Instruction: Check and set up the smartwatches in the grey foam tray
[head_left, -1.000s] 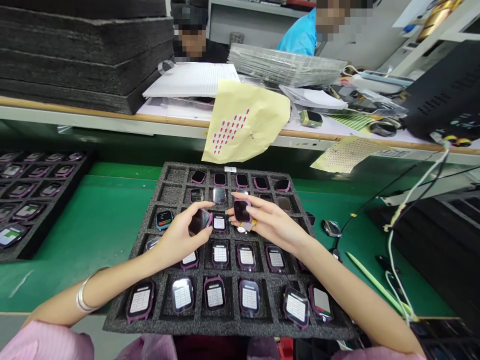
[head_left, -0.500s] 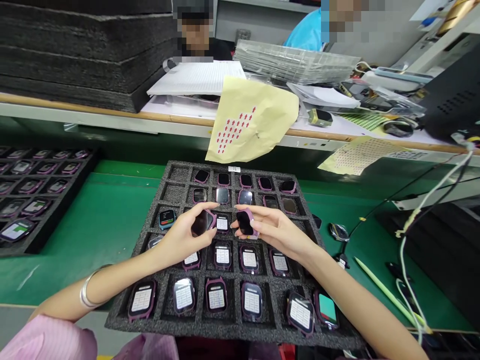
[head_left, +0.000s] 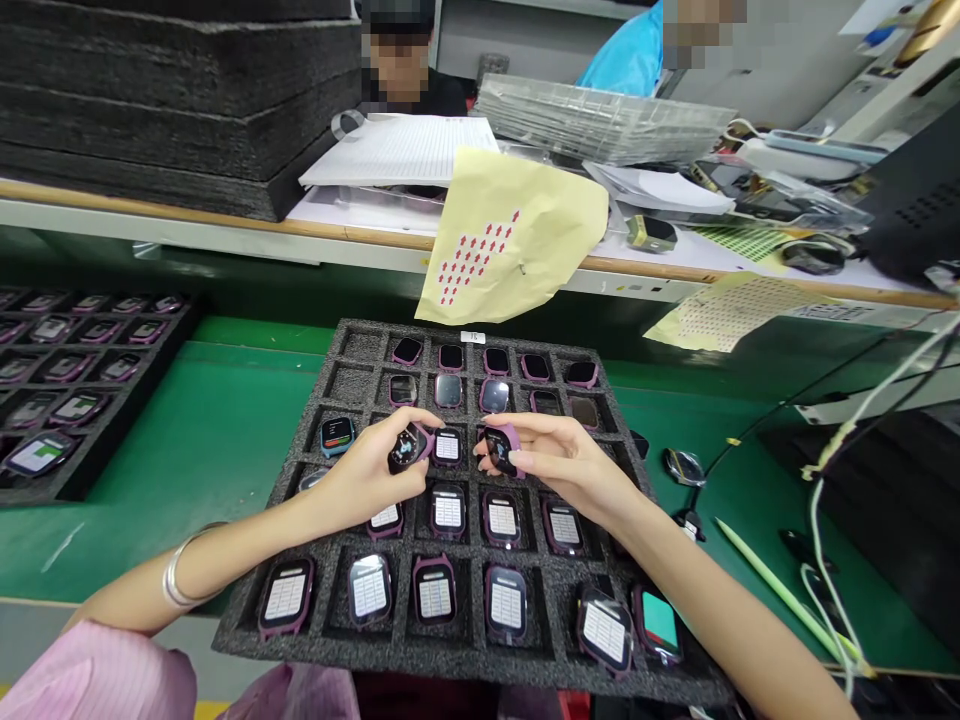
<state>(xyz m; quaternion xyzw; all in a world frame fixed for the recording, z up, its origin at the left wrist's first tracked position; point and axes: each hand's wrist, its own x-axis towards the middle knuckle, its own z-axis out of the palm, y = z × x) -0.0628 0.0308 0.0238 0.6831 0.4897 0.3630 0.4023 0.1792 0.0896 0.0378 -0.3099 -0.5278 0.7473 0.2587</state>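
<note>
It's a green bench carrying the lot, spreading left and right! Big black tray holds the middle, lying flat, its near side right down at the bench's near edge. Far left, there's a second tray, partly cut off. Over to the right now: a watch, lying loose, a plug just nearer, and there, a pale green pen, slanting, near end beside white cables.

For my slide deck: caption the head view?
Left hand and right hand each hold a purple-framed smartwatch above a foam tray.
</note>
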